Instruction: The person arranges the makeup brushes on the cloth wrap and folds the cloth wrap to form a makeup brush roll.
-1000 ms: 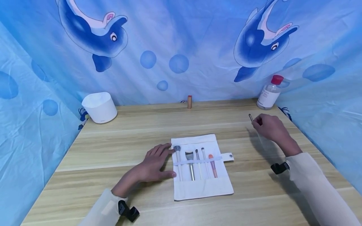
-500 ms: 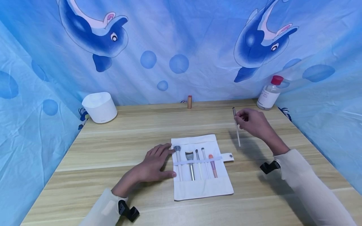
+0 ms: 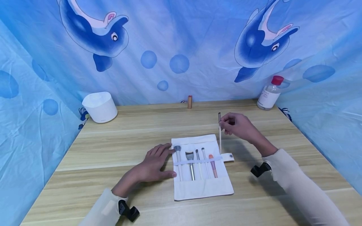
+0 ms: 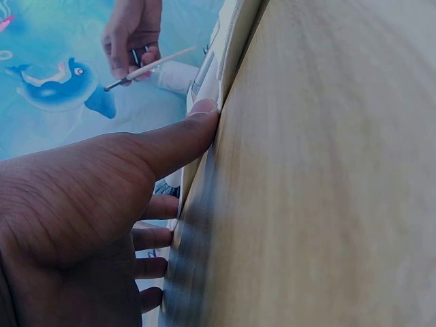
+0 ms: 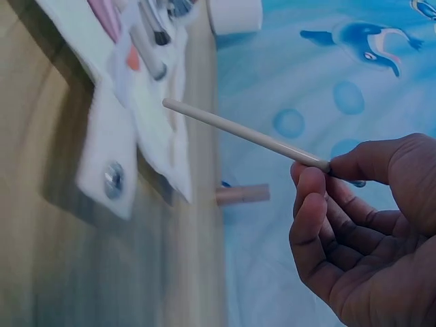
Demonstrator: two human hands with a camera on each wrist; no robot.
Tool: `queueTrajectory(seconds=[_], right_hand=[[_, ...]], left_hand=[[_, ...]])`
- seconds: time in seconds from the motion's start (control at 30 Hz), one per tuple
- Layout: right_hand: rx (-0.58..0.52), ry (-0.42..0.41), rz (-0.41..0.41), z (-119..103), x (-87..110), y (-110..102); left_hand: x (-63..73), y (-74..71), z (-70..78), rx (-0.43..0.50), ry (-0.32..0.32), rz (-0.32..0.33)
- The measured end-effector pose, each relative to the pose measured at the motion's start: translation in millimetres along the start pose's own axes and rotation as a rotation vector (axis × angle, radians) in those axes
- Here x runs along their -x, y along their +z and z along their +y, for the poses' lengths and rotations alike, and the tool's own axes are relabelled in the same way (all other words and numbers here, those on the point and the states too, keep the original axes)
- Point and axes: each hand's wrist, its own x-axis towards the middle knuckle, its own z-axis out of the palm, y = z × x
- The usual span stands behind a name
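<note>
Head view: R hand [image 3: 237, 125], thumb and fingertips clamped on a slim makeup brush [image 3: 220, 135], dark tip up, pale handle hanging down by the R edge of a white brush roll [image 3: 203, 190], nr its snap tab [image 3: 227, 157]. Grip sits twd the tip end; in the R wrist view the handle end appears clear of the cloth. L hand [image 3: 154, 164]: fingers apart, gripping nothing, thumb touching the roll's L edge. Roll lies open on the tabletop [image 3: 135, 131], w/ five brushes [image 3: 191, 169] under an elastic band [image 3: 183, 162]; the rightmost is a pink brush [image 3: 212, 164], w/ bare cloth btwn it and the R edge. Far side, L to R: white canister [image 3: 100, 108], copper tube [image 3: 189, 102], red-capped bottle [image 3: 268, 95].

Technique (judged): pinch light but firm, as a thin round handle may roll btwn fingertips. Handle end is best led low, in line w/ the other brushes, clear of tab & pink brush. Even L-thumb pressure on the edge is advised, else the cloth may skid.
</note>
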Motion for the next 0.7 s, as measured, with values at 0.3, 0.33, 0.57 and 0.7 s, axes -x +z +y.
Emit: queueTrajectory(seconds=[0.3, 0.33, 0.57, 0.7], right_hand=[[-0.061, 0.012, -0.062, 10, -0.9, 19], [-0.069, 0.018, -0.074, 12, -0.3, 21], [-0.121, 0.062, -0.163, 20, 7.3, 30], [-0.12, 0.088, -0.208, 22, 12.4, 34]], left_hand=[[0.4, 3.2, -2.3, 0.018, 0.025, 0.032], [0.3, 3.7, -2.7, 0.018, 0.028, 0.037], [0.3, 5.8, -5.5, 0.02, 0.045, 0.054], [-0.9, 9.5, -9.5, 0.003, 0.034, 0.048]])
